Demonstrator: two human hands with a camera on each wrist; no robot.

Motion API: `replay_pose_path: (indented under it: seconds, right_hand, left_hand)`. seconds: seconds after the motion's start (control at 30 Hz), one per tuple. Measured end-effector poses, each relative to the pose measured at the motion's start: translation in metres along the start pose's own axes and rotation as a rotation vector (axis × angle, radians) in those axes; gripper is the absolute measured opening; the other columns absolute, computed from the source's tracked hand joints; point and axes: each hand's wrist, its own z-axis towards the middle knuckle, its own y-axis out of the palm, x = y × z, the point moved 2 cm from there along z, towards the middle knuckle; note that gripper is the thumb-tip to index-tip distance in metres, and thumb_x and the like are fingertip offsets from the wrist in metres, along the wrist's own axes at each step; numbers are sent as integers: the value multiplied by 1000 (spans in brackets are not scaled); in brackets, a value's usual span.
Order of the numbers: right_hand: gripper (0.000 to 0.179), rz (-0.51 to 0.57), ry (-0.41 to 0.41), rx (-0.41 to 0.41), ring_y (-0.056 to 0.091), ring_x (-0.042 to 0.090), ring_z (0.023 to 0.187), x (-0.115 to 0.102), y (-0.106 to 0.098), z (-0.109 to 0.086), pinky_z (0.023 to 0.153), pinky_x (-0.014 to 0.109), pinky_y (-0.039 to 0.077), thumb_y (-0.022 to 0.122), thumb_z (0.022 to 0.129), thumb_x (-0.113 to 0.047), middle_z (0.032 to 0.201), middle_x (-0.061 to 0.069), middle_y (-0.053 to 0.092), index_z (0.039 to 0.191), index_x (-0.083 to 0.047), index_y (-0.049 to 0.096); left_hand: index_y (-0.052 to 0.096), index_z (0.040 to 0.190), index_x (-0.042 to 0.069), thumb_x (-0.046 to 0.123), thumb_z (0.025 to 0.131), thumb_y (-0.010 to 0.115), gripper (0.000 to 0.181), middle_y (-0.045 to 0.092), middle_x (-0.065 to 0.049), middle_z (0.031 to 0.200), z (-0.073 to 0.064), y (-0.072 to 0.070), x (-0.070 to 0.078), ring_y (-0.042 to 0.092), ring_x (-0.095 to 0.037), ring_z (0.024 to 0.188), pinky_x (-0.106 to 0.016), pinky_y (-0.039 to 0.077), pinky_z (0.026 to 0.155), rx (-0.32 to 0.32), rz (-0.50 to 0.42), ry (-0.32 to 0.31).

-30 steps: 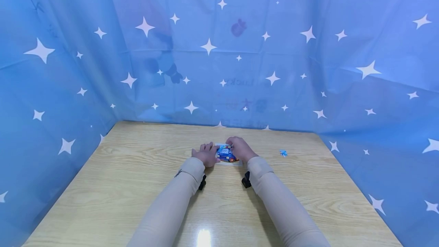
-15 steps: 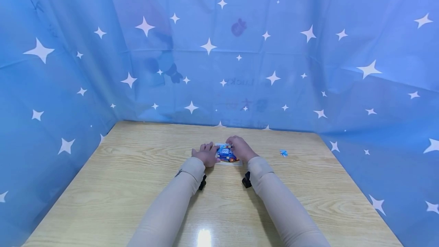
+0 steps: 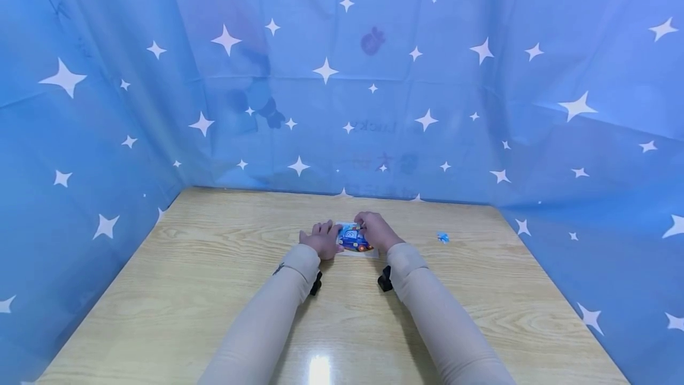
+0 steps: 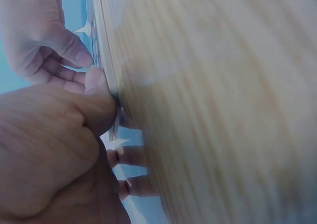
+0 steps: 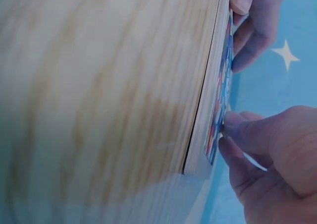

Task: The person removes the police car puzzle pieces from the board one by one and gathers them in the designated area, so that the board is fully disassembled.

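Observation:
A small jigsaw puzzle (image 3: 352, 240) with a blue cartoon car on a pale-edged board lies toward the back of the table. My left hand (image 3: 322, 242) rests at its left side, thumb against the board's edge and the other fingers spread out straight. Over the upper right part, my right hand (image 3: 378, 233) holds thumb and fingertips together at the picture. In the right wrist view, the right hand (image 5: 277, 154) seems to pinch a small piece at the puzzle's surface; the fingertips mostly hide it. A loose light-blue jigsaw piece (image 3: 443, 237) lies to the right.
The wooden table (image 3: 214, 290) runs out to all sides of the puzzle. Behind it and along both sides hangs a blue curtain (image 3: 299, 106) with white stars. Black wrist cameras (image 3: 385, 279) sit under the beige cuffs.
Both hands stay at the puzzle. The right fingertips have shifted very slightly to the right, baring a little more of the picture; the head view has tilted a touch.

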Motion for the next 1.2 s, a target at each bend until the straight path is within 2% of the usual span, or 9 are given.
replay_pose_path:
  seconds: [0.17,0.4,0.67,0.93,1.07,1.2]
  right_hand:
    - [24,-14,-9,10,63,28,110,1,1,1,96,43,52,62,97,5,116,15,68,120,0,68]
    - [23,10,-2,17,64,27,108,3,1,-1,95,43,53,62,98,5,113,13,67,120,-1,67]
    - [26,21,10,-10,64,28,112,0,-2,-4,96,44,53,61,99,4,117,14,67,124,-1,67]
    - [27,-15,-13,-12,62,31,117,-4,-6,-3,100,45,51,61,99,3,121,16,67,125,1,67]
    - [26,-11,-18,-9,62,32,116,-5,-5,-4,99,45,51,62,98,4,120,16,67,123,1,68]
    - [26,-12,-18,-6,62,31,118,-5,-5,-4,100,45,50,62,98,4,121,16,66,124,2,67]
  left_hand:
    - [31,160,33,46,104,52,60,18,-2,169,-7,-4,1,14,-29,155,-70,16,116,9,-29,23]
    - [29,160,36,46,106,49,58,12,-2,171,1,3,0,9,-28,156,-72,12,115,-9,-20,19]
    - [34,157,34,45,106,49,55,16,-4,170,-16,-8,3,13,-30,155,-70,16,116,3,-36,58]
    - [33,158,34,43,106,48,55,13,-2,170,-8,-6,2,11,-28,156,-71,12,116,-13,-41,38]
    - [33,158,36,43,106,50,55,12,-3,170,0,0,0,9,-29,156,-75,10,114,-13,-46,31]
    - [34,158,35,43,106,49,55,12,-3,171,-2,-2,0,9,-30,156,-73,11,114,-18,-51,41]
